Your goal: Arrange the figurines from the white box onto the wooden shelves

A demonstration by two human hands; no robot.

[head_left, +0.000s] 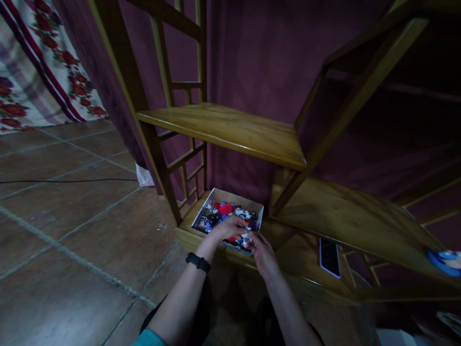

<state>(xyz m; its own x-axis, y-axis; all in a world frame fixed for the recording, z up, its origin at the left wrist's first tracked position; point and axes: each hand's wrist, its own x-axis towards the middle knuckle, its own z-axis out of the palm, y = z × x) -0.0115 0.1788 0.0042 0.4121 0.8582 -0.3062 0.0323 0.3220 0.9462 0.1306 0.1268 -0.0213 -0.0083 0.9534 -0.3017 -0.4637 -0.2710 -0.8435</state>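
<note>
The small, smooth-looking red, blue, black and white figurines (225,209) under your hands are probably light and stiff, perhaps slick and breakable; each is best held around its body, sparing any thin parts. They lie jumbled, their details too small to make out, in a shallow, open white cardboard box (248,203). It sits at the left end of the yellow-brown wooden lower shelf (302,254), by its front edge. Your left hand (232,227) reaches over the box's middle, your right hand (262,252) over its front right corner. Your fingers curl toward each other; whether either grip pinches a figurine, I cannot tell.
</note>
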